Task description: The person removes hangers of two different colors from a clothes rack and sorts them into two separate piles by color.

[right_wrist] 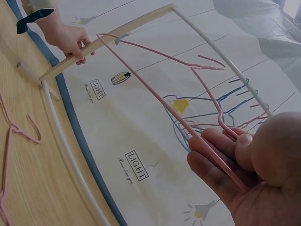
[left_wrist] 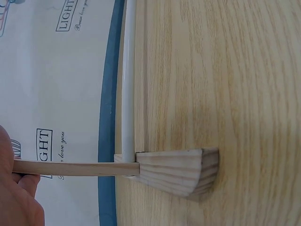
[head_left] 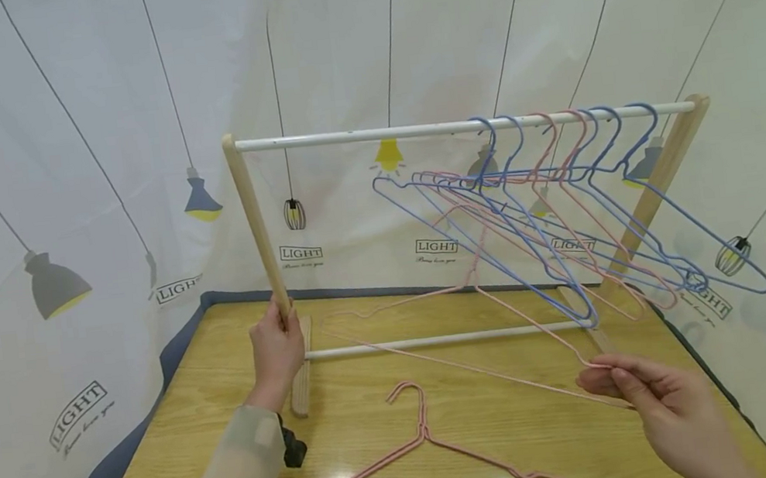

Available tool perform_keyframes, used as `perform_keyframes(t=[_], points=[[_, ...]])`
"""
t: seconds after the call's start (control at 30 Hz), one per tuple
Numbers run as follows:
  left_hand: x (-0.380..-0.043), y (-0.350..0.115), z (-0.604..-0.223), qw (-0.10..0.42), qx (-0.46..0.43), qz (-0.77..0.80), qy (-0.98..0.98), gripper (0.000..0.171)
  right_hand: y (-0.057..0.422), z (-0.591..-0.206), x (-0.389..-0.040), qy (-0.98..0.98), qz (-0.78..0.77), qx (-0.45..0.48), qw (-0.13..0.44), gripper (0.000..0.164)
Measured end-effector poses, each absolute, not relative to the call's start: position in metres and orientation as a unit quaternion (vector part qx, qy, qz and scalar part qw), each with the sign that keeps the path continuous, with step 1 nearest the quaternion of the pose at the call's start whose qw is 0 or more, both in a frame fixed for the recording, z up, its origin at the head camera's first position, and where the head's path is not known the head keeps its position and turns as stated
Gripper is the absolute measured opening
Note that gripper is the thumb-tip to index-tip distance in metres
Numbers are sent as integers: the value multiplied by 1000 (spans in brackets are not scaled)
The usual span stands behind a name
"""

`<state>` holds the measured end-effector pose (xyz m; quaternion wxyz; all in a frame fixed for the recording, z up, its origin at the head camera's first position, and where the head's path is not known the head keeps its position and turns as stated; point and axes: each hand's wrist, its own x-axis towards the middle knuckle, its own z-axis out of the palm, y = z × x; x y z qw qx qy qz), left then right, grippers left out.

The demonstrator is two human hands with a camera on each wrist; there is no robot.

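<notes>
My left hand (head_left: 278, 349) grips the left wooden post (head_left: 257, 229) of a small clothes rack, low down near its foot (left_wrist: 174, 172). A pink wire hanger (head_left: 437, 358) is pinched at one end between the thumb and fingers of my right hand (head_left: 674, 403). This hanger is in the air before the rack, its hook (right_wrist: 211, 62) below the white top rail (head_left: 358, 136). Several blue hangers (head_left: 692, 214) and pink hangers (head_left: 617, 234) hang toward the right half of that rail. On the table, close to me, pink hangers (head_left: 425, 439) lie together, partly cut off by the frame edge.
The rack stands on a wood-grain table (head_left: 201, 445) and has a white lower bar (head_left: 436, 340). Behind it hangs a pale cloth (head_left: 336, 57) printed with lamps. A dark blue border (head_left: 124, 445) runs round the table's edge. The right post (head_left: 663, 170) stands behind the hangers.
</notes>
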<state>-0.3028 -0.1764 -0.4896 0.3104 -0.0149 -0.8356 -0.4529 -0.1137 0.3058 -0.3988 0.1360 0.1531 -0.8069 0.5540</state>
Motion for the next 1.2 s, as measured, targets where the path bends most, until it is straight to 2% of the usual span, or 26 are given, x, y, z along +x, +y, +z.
perform_keyframes(t=[0.43, 0.8, 0.93, 1.2], points=[[-304, -176, -489, 299, -17, -462, -834, 24, 327, -451, -123, -732, 646, 209, -47, 27], [-305, -177, -488, 304, -20, -456, -836, 14, 335, -489, -130, -667, 681, 211, -216, 33], [-305, -178, -491, 308, -24, -453, -836, 15, 332, -503, -133, -642, 691, 216, -253, 35], [-305, -177, -491, 306, -17, -453, -837, 16, 322, -525, -136, -598, 711, 242, -282, 34]])
